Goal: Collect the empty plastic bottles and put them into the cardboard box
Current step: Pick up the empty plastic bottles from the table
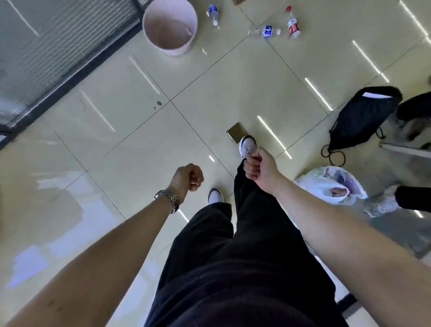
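Note:
Three empty plastic bottles lie on the tiled floor far ahead: one with a blue label, a flattened one with a blue and white label, and one with a red cap and red label. A brown corner of cardboard shows at the top edge; I cannot tell if it is the box. My left hand, with a metal watch on the wrist, is a closed fist holding nothing. My right hand is also curled shut and holds nothing, above my right leg. Both hands are far from the bottles.
A round pink tub stands at the top left of centre beside a glass partition. A brass floor plate is by my right shoe. A black drawstring bag, a white plastic bag and another person's shoes are at the right.

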`<control>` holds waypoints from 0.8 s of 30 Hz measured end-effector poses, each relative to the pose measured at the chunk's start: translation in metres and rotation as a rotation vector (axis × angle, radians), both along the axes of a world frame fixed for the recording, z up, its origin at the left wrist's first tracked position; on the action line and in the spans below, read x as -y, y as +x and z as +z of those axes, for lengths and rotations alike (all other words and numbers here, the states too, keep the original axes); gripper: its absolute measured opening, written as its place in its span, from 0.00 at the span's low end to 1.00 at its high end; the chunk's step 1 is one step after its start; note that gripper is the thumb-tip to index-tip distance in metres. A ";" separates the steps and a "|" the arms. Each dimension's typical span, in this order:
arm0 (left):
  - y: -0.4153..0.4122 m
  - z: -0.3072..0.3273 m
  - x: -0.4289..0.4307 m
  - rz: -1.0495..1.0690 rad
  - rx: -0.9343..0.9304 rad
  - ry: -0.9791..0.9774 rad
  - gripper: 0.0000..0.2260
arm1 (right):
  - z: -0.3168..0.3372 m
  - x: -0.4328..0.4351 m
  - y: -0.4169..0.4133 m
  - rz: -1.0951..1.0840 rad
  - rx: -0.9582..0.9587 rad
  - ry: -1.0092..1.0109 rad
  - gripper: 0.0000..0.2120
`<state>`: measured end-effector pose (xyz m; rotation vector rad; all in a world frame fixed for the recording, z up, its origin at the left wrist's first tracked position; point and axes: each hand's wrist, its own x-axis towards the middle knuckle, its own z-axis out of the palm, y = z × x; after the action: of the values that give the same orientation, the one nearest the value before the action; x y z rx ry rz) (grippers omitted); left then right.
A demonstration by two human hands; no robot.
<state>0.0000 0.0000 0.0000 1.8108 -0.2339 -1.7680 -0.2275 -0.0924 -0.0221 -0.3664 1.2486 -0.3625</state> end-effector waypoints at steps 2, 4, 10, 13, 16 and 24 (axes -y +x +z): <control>-0.013 0.004 -0.006 -0.024 -0.019 -0.004 0.10 | 0.003 -0.014 -0.014 -0.028 0.009 -0.003 0.17; -0.025 0.008 -0.012 -0.048 -0.023 -0.001 0.09 | 0.002 -0.031 -0.032 -0.085 0.036 0.026 0.18; -0.084 0.026 -0.018 -0.251 0.021 -0.024 0.07 | 0.011 -0.079 -0.097 -0.255 0.048 -0.033 0.15; -0.120 0.032 -0.017 -0.329 0.047 -0.042 0.07 | 0.017 -0.098 -0.135 -0.347 0.054 -0.028 0.15; -0.157 0.033 -0.018 -0.412 0.055 -0.060 0.09 | 0.020 -0.117 -0.171 -0.423 0.038 -0.027 0.15; -0.253 0.029 -0.036 -0.591 0.030 -0.091 0.10 | 0.026 -0.176 -0.254 -0.624 -0.026 -0.026 0.17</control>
<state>-0.2530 0.0363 0.0287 1.8172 -0.9252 -2.0678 -0.4817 0.0838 0.0037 0.0081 1.3682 -0.9074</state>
